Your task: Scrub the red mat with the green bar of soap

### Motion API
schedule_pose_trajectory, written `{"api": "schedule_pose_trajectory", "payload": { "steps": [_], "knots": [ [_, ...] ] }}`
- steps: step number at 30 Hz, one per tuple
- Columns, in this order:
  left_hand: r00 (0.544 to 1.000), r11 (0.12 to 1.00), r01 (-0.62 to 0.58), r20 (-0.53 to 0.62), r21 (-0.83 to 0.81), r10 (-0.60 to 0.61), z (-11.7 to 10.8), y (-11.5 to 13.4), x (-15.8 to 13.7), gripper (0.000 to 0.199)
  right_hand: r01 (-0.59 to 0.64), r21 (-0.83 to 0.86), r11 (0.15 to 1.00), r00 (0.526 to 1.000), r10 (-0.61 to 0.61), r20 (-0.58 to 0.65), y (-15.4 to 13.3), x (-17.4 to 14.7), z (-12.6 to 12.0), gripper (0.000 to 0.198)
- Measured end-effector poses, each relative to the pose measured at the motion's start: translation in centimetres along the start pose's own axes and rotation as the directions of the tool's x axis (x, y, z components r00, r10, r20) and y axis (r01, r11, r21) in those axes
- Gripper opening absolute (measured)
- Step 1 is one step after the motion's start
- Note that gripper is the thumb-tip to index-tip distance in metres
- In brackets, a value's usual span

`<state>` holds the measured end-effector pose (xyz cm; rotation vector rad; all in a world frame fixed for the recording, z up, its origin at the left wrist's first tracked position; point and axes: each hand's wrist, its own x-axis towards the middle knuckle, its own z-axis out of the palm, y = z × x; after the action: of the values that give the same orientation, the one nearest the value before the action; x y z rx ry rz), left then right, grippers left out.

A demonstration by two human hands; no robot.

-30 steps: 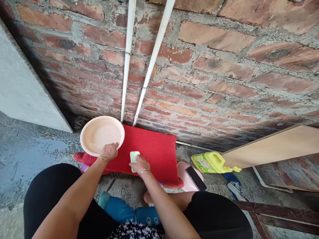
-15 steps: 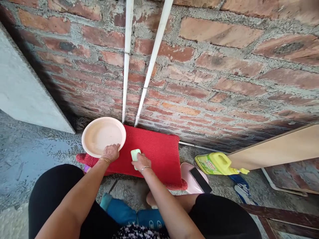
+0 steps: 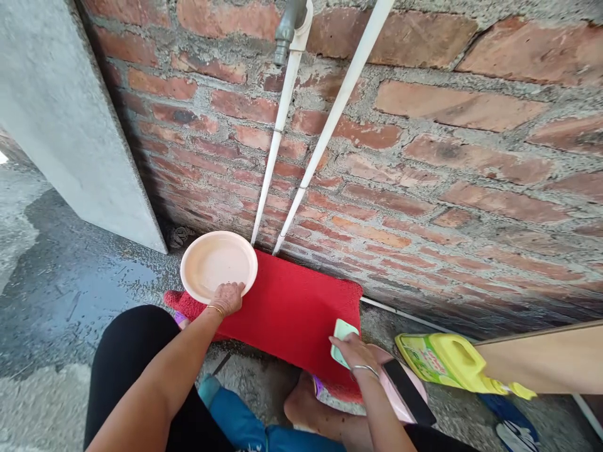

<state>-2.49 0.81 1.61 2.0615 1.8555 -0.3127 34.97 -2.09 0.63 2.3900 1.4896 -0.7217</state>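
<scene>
My left hand (image 3: pixel 228 297) is closed on the near right rim of a pale pink basin (image 3: pixel 221 248), which tilts over the left part of a red mat (image 3: pixel 292 301). My right hand (image 3: pixel 353 351) grips a pale green, hand-sized block with rounded corners (image 3: pixel 340 333), whose exact kind I cannot make out. It is over the right end of the mat, and its underside is hidden. The mat's plain face is up, while shaggy pile shows at its edges.
Right of the mat lie a pink lid-like piece (image 3: pixel 414 380) with a dark phone-like slab (image 3: pixel 407 392) and a yellow detergent jug (image 3: pixel 447 361). White pipes (image 3: pixel 325 135) and a tap (image 3: pixel 286 34) run along the brick wall (image 3: pixel 414 147). A grey slab (image 3: pixel 89 125) leans at left.
My right hand has moved right across the mat with the green block. My left hand stays on the basin rim. The view has shifted, bringing the tap into sight.
</scene>
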Motion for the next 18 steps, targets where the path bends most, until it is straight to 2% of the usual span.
{"api": "schedule_pose_trajectory", "payload": {
  "steps": [7, 10, 12, 14, 15, 18],
  "knots": [
    [1.0, 1.0, -0.013, 0.01, -0.016, 0.014, -0.1, 0.1, 0.3, 0.037, 0.258, 0.037, 0.965, 0.963, -0.26, 0.07, -19.2, -3.1, 2.3, 0.041],
    [1.0, 0.998, -0.012, 0.027, -0.065, 0.014, -0.4, 0.2, 0.3, 0.036, 0.33, 0.021, 0.944, 0.936, -0.33, 0.118, -24.5, -3.9, 2.9, 0.043],
    [0.999, 0.993, -0.023, 0.043, -0.115, 0.028, -0.8, 0.3, 0.1, 0.035, 0.357, -0.001, 0.934, 0.924, -0.353, 0.147, -25.9, -4.0, 3.0, 0.044],
    [0.999, 0.99, -0.008, 0.04, -0.144, 0.014, -1.3, 0.2, -0.1, 0.034, 0.385, -0.042, 0.922, 0.914, -0.374, 0.16, -25.8, -3.4, 2.9, 0.042],
    [0.998, 0.986, -0.039, 0.036, -0.162, 0.046, -1.6, 0.2, -0.1, 0.035, 0.414, -0.072, 0.908, 0.903, -0.399, 0.155, -25.3, -3.0, 2.8, 0.038],
    [1.0, 0.984, -0.018, 0.022, -0.177, 0.022, -2.2, -0.2, -0.3, 0.036, 0.445, -0.117, 0.888, 0.893, -0.43, 0.137, -22.0, -1.5, 2.1, 0.023]
  ]
}}
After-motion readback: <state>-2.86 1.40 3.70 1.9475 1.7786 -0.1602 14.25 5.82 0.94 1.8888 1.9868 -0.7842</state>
